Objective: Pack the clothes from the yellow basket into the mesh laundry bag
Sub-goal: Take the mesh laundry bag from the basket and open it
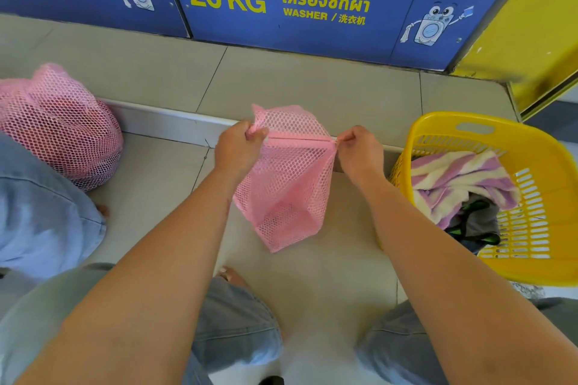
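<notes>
An empty pink mesh laundry bag (286, 184) hangs in the air in front of me, stretched between both hands along its zipper edge. My left hand (237, 147) grips the bag's top left corner. My right hand (359, 150) pinches the right end of the zipper. At the right stands the yellow basket (531, 228) on the floor, holding a purple-and-white striped towel (453, 184) and dark clothes (478, 222) under it.
A second pink mesh bag (59, 128), stuffed full, lies at the left on the tiled step. Another person's denim-clad leg (40, 212) sits beside it. Blue washer panels (312, 9) line the back; a yellow wall (538, 31) rises at right.
</notes>
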Action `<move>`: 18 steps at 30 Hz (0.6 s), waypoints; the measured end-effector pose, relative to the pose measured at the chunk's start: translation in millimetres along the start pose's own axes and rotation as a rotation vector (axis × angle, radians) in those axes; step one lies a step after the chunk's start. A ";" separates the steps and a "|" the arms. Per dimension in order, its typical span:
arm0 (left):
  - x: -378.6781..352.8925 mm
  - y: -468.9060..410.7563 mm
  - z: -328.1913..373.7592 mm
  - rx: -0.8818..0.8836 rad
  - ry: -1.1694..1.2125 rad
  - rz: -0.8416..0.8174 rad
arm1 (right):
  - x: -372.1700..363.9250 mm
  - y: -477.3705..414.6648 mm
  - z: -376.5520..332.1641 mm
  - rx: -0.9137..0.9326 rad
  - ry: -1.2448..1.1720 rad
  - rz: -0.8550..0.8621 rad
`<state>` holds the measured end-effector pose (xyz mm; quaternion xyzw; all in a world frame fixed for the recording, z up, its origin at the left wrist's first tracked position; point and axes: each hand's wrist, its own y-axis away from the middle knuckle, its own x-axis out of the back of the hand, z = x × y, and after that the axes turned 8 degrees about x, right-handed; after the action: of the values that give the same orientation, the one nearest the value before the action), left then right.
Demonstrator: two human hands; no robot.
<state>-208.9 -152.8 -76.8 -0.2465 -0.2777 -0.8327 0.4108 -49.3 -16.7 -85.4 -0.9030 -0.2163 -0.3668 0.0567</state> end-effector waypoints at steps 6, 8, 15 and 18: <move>-2.2 7.2 -20.2 -0.045 -0.327 0.216 | -3.3 3.6 -9.9 0.119 -0.035 -0.073; -10.3 15.4 -12.8 -0.148 -0.313 0.239 | -4.4 6.5 -13.4 0.180 -0.044 -0.097; -44.4 25.8 19.4 -0.525 -0.499 0.061 | -7.3 11.6 -13.4 0.323 -0.024 -0.124; -46.8 26.3 21.4 -0.506 -0.509 0.055 | -6.0 10.6 -8.0 0.322 -0.006 -0.110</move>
<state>-158.1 -126.3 -84.4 -0.5472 -0.1496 -0.7755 0.2769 -53.6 -30.4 -83.1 -0.8702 -0.3215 -0.3272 0.1799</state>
